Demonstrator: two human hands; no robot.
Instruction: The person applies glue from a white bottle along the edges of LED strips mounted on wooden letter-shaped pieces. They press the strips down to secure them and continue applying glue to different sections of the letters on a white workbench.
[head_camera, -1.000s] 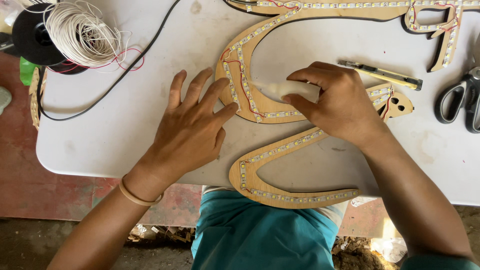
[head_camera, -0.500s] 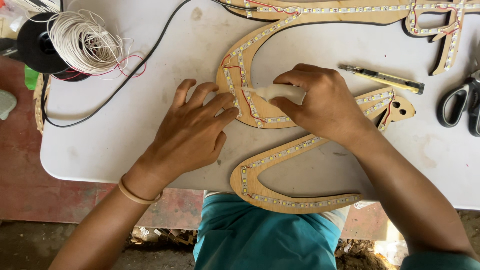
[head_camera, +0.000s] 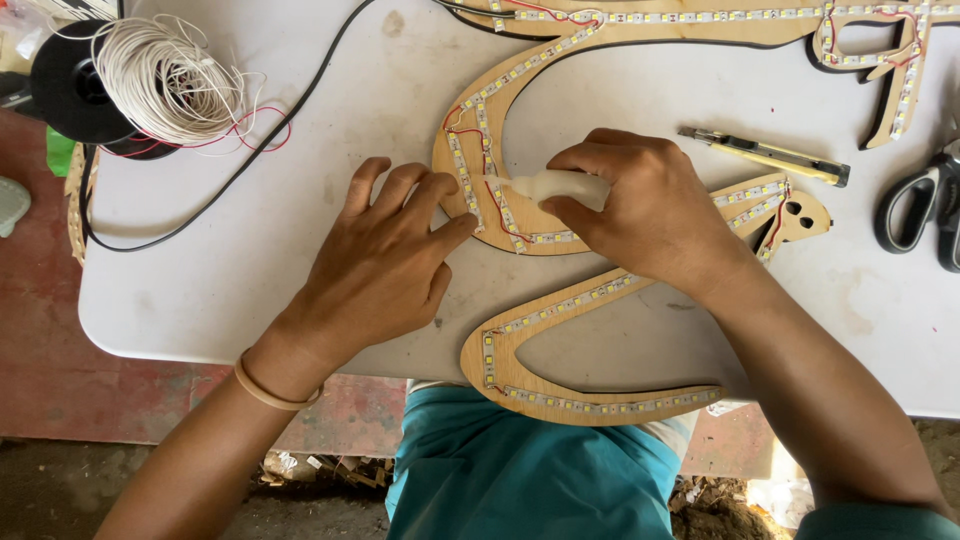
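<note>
A curved wooden cut-out shape (head_camera: 560, 300) with rows of small LED strips and red wires lies on the white table (head_camera: 250, 280). My left hand (head_camera: 385, 265) rests flat on the table, its fingertips pressing the shape's left curve. My right hand (head_camera: 645, 205) grips a whitish tube (head_camera: 555, 185) with its tip pointing left, down onto the LED strip near my left fingertips. The rear of the tube is hidden in my palm.
A spool of white wire (head_camera: 160, 75) on a black reel sits far left, with a black cable (head_camera: 250, 160) trailing from it. A yellow utility knife (head_camera: 765, 155) lies right of my hand, black scissors (head_camera: 915, 205) at the right edge. The table's front edge is close.
My right hand has slid the tube leftward along the shape toward my left fingertips. My left hand has stayed pressed on the curve.
</note>
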